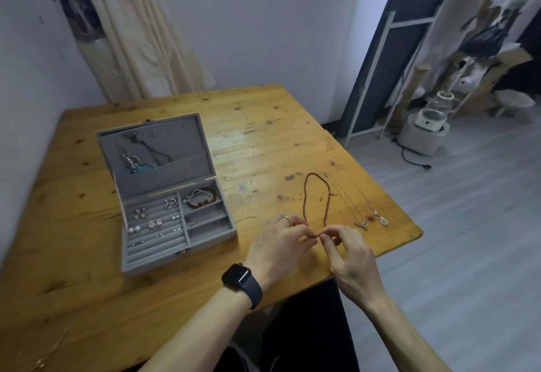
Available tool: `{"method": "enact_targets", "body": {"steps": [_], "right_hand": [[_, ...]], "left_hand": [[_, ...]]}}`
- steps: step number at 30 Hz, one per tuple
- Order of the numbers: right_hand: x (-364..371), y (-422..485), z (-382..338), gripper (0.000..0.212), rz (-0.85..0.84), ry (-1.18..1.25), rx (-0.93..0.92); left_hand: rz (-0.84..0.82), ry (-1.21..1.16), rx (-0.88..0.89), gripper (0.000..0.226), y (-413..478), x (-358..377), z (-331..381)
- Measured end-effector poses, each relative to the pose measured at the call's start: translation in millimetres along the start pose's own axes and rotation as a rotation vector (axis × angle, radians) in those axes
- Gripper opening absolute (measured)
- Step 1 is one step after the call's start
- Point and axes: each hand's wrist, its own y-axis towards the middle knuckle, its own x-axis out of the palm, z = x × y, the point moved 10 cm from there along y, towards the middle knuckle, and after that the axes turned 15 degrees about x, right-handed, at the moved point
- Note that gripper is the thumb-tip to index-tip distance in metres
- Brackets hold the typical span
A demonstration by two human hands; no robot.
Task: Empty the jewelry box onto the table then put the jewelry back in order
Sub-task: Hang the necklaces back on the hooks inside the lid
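A grey jewelry box (175,250) stands open on the wooden table (87,254), left of centre. Its ring rows hold several earrings (152,222), a back compartment holds a red bead bracelet (202,196), and pendants (133,160) hang in the lid. A red-brown beaded necklace (317,196) lies in a loop on the table. My left hand (278,242) and my right hand (345,245) each pinch one end of it, fingertips nearly meeting at the near end of the loop. Two thin silver chain necklaces (355,201) lie just right of it.
The table's right edge (409,219) runs close to the silver chains. Beyond it on the grey floor stand a white appliance (424,134) with a cord and a white frame (377,78). A curtain (131,35) hangs behind the table. A dark watch (241,281) is on my left wrist.
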Motion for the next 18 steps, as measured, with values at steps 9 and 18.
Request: {"method": "enact_targets", "body": {"steps": [9,18], "right_hand": [[3,22,-36,0.020,-0.066,0.023,-0.078],[26,52,-44,0.022,-0.131,0.349,0.214]], "left_hand": [[0.286,-0.436,-0.192,0.010,11,-84,-43],[0.474,-0.371,-0.332,0.011,-11,-207,-118]]}}
